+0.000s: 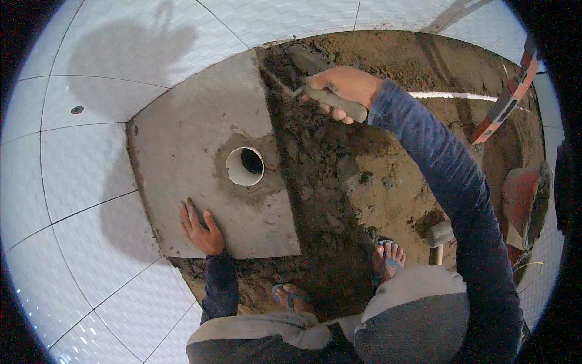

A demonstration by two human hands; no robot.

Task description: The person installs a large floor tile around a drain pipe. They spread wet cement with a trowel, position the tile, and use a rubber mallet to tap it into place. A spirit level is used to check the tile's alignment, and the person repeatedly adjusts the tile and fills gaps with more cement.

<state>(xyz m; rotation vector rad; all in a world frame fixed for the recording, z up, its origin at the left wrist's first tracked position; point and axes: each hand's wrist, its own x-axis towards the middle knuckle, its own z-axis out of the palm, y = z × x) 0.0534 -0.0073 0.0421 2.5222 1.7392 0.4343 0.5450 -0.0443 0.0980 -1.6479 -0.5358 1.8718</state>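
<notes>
My left hand [203, 229] lies with its fingers spread on a grey floor tile [182, 158]. A white pipe [245, 166] opens through a round hole in that tile, with smeared mortar around it. In my right hand [345, 88] is a trowel [339, 105], gripped by its handle beyond the tile's far right corner. Its bent metal neck points left, over dark wet mortar [321, 164] running along the tile's right edge. The blade is hard to tell from the mortar around it.
White wall tiles [85, 164] border the floor on the left and far side. A mallet [439, 233] is near my right foot. At the right are a red level [509, 100] leaning upright and a reddish container [522, 197]. A white strip [454, 95] crosses the sandy bed.
</notes>
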